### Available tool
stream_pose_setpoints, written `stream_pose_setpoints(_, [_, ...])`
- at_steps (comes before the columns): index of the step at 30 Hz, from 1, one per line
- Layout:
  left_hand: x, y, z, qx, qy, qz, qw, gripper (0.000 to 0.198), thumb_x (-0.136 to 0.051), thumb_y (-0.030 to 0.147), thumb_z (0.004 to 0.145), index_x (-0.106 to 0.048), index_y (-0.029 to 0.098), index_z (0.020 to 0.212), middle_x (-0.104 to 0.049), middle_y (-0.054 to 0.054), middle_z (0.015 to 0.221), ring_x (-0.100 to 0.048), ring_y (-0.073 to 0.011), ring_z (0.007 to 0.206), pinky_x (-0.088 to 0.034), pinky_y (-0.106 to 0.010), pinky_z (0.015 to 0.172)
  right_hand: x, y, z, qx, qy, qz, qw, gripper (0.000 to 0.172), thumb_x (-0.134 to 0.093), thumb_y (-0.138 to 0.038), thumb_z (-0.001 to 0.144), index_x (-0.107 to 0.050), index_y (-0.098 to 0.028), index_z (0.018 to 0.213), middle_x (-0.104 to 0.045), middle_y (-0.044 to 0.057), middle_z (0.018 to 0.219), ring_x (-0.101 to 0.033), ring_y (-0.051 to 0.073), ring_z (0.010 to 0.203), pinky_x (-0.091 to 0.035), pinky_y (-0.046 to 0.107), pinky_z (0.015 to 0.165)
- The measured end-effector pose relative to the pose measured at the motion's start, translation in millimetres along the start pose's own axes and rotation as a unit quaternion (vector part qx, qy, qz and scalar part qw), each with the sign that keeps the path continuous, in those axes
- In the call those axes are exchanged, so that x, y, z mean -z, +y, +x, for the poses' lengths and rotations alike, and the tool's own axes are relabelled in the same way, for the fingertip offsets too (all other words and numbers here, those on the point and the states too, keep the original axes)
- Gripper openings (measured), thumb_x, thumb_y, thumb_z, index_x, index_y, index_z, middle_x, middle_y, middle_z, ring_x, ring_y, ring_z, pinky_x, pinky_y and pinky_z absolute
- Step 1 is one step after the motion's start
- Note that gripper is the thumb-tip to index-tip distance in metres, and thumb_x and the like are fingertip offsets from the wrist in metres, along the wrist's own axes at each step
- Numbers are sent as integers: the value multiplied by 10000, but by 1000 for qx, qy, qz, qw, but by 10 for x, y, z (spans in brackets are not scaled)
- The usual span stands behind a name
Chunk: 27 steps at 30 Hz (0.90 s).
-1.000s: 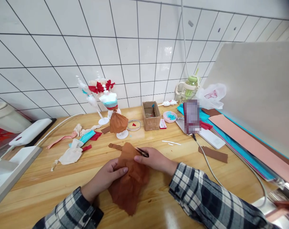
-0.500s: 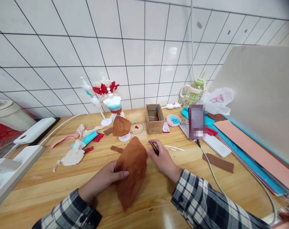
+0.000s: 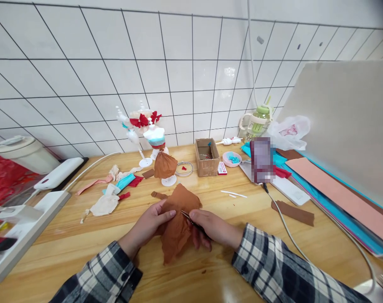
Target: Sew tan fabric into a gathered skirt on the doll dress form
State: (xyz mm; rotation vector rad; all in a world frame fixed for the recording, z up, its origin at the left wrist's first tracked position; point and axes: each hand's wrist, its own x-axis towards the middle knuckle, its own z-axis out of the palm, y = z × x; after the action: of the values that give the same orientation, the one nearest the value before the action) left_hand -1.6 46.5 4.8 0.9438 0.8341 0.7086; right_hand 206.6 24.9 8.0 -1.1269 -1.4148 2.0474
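Note:
A crinkled sheet of brown crepe paper (image 3: 182, 198) is pinched in my left hand (image 3: 148, 225), thumb on top and fingers behind it. My right hand (image 3: 212, 227) is closed round dark tweezers (image 3: 191, 219), whose tips touch the middle of the paper. The sheet is drawn in at its centre, with one part spread above and another hanging below. Just beyond it stands a small white mannequin (image 3: 155, 134) with a blue and red top and a gathered brown skirt (image 3: 165, 164). A short brown strip (image 3: 159, 195) lies close to my left hand.
Farther back are a cardboard box (image 3: 207, 158), a wire ring (image 3: 184, 168) and a pink bowl (image 3: 232, 159). Fabric-like scraps (image 3: 105, 204) lie left, near a power strip (image 3: 30, 235). A phone (image 3: 261, 160), its cable and coloured sheets (image 3: 339, 185) occupy the right.
My right hand has moved left and down, bringing the tweezers onto the paper. The paper has gone from a broad sheet to one pinched at its middle. The view has shifted slightly.

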Motion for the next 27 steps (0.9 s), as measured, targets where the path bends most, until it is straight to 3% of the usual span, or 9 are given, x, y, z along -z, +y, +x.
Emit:
stream_pose_setpoints(5, [-29, 3, -19, -11, 6, 0, 1000, 481, -737, 282, 743, -584, 180, 1188, -696, -105, 1137, -672, -263, 992, -496, -399, 897, -35, 43, 22, 10, -18, -6, 1000, 334, -284, -508, 922, -398, -208, 829, -610, -34, 484, -426, 88, 263, -300, 172, 300])
stream_pose_setpoints(14, [-67, -22, -36, -62, -2, 66, 996, 457, -707, 330, 764, -598, 172, 1178, -690, -96, 1153, -653, -269, 1024, -471, -425, 945, -67, 86, 20, 44, 31, -61, 997, 462, -323, -650, 889, -423, -208, 794, -541, -67, 448, -366, 69, 262, -274, 171, 269])
stream_pose_setpoints(21, [-141, -18, -38, -79, 67, 106, 989, 475, -753, 360, 700, -619, 177, 1118, -692, -92, 1153, -626, -298, 1079, -485, -418, 930, -80, 174, 45, 72, 104, -145, 981, 548, -299, -729, 853, -463, -209, 802, -489, -62, 506, -393, 56, 322, -298, 165, 275])
stream_pose_setpoints(27, [-121, -33, 8, -84, 84, 166, 979, 430, -772, 349, 670, -653, 175, 1044, -714, -82, 1085, -642, -302, 1014, -498, -402, 892, -62, 126, 38, 49, 85, -110, 989, 516, -344, -712, 855, -456, -210, 813, -455, -79, 492, -372, 61, 326, -295, 176, 288])
